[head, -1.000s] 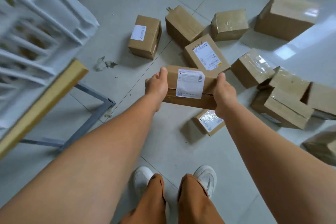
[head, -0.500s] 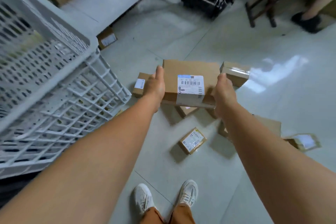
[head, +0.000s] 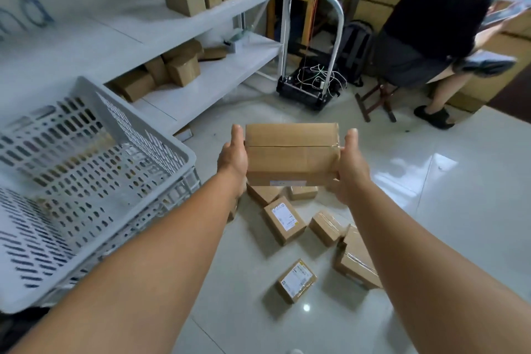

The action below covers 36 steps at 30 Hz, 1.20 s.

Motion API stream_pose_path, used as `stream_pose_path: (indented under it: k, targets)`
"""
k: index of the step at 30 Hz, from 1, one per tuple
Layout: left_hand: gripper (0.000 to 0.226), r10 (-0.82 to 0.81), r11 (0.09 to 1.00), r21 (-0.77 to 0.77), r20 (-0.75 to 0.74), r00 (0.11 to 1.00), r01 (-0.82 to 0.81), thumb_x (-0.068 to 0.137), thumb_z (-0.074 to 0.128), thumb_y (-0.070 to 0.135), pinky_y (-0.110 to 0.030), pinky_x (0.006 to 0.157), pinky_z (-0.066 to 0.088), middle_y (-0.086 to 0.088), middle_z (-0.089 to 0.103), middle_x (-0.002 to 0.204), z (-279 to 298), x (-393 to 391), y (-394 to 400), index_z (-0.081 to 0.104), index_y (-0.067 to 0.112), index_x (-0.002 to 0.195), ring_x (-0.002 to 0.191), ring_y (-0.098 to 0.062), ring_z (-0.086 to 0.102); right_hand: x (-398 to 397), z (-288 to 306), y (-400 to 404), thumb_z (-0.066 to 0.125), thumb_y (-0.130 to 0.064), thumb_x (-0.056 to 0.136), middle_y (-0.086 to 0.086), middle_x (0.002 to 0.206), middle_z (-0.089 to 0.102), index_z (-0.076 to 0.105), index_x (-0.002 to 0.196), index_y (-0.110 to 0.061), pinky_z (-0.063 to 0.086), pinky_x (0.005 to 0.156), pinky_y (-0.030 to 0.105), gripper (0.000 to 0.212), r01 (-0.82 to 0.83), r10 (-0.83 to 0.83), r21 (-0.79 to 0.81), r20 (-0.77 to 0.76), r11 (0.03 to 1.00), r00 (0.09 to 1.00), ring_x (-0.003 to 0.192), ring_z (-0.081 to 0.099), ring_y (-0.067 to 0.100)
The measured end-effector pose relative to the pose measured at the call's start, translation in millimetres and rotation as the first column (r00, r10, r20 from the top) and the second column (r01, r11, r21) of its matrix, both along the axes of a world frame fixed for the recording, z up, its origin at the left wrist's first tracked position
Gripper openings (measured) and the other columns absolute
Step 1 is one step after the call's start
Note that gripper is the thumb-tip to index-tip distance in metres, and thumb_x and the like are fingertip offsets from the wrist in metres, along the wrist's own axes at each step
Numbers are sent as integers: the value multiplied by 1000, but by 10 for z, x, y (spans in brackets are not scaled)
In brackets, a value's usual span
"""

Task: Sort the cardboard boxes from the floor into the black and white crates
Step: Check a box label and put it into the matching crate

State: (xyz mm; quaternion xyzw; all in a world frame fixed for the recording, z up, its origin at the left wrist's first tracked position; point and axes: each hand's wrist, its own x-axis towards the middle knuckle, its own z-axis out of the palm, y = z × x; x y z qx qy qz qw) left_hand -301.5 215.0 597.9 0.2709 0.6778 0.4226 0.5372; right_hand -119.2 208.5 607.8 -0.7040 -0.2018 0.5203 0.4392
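A taped cardboard box [head: 290, 154] sits at centre, held in the air above the floor boxes [head: 284, 220] at 6 o'clock. The left hand [head: 233, 156] and right hand [head: 349, 164] clasp its ends, thumbs up, arms outstretched. The white crate [head: 161, 135] lies at 9 o'clock.

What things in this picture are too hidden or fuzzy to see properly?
All in the head view:
- Held box: its ends are covered by the left hand and right hand; only the edge of its label shows.
- White crate: blurred and cut off by the left edge, so its contents are unclear.
- Floor boxes: some hidden behind the held box and forearms; label print too small to read.
- Black crate: not in view.
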Motion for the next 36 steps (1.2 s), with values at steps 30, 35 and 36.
stream_pose_path:
  k: [30, 35, 36]
  targets:
    - [44, 392, 914, 225, -260, 883, -339, 103, 32, 19, -26, 88, 45, -1, 46, 145, 858, -2643, -314, 37, 21, 147, 113, -18, 52, -2878, 855, 267, 34, -23, 100, 1, 71, 43, 54, 79, -16, 31, 51, 22, 30, -435, 394, 238, 203, 869, 897, 59, 35, 11]
    - [45, 454, 891, 166, -338, 824, -423, 103, 34, 19, -23, 80, 42, -2, 41, 148, 679, -3094, -311, 33, 20, 149, 114, -18, 52, -3467, 673, 453, 44, -18, 98, -2, 74, 52, 59, 91, -13, 40, 55, 23, 17, -512, 490, 270, 150, 815, 859, 62, 48, 9]
    - [46, 463, 886, 149, -354, 813, -439, 103, 35, 20, -23, 83, 42, -4, 40, 148, 611, -3193, -285, 33, 21, 149, 118, -21, 52, -3585, 632, 487, 43, -19, 98, 1, 83, 57, 61, 105, -12, 41, 57, 25, 21, -544, 521, 253, 157, 800, 839, 70, 52, 12]
